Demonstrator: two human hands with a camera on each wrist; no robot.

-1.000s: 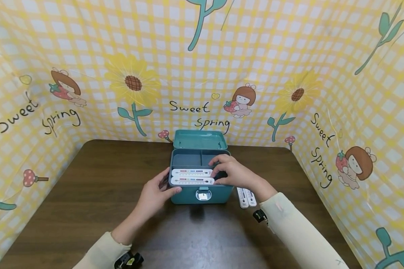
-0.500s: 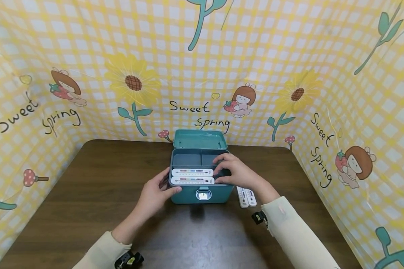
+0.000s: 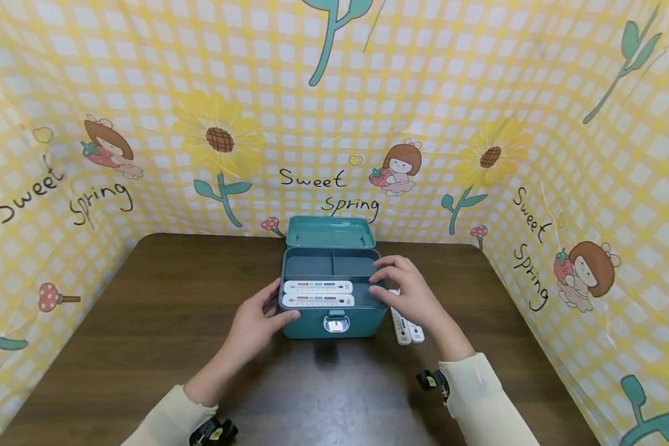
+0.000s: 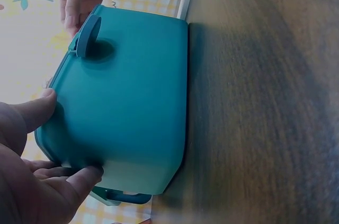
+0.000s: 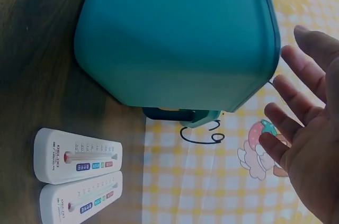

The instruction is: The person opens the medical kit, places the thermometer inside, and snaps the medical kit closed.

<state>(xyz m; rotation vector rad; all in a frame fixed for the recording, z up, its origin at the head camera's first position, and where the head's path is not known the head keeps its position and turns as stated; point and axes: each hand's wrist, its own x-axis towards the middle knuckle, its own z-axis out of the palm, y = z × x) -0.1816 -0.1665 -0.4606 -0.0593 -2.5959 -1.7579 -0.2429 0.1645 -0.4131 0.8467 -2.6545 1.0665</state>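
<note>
A teal storage box (image 3: pixel 306 325) stands with its lid (image 3: pixel 331 232) tipped back. Two white thermometers lie side by side in its front compartment, a rear one (image 3: pixel 318 286) and a front one (image 3: pixel 318 300). My left hand (image 3: pixel 258 314) holds the box's front left corner, its thumb on the front and its fingers against the side, as the left wrist view shows. Just over the right rim is my right hand (image 3: pixel 408 290), fingers spread and holding nothing. Two more thermometers lie on the table right of the box, one nearer (image 5: pixel 79 155) and one beside it (image 5: pixel 82 200).
The box's rear tray (image 3: pixel 309 262) has a divider and stands behind the front compartment. A silver latch (image 3: pixel 336 323) is on the box front. The brown wooden table (image 3: pixel 161 322) is enclosed by a yellow checked cloth (image 3: pixel 334 124).
My right hand has drawn away from the thermometers' right ends toward the box's right rim. The two thermometers stay in the front compartment. My left hand has kept its place.
</note>
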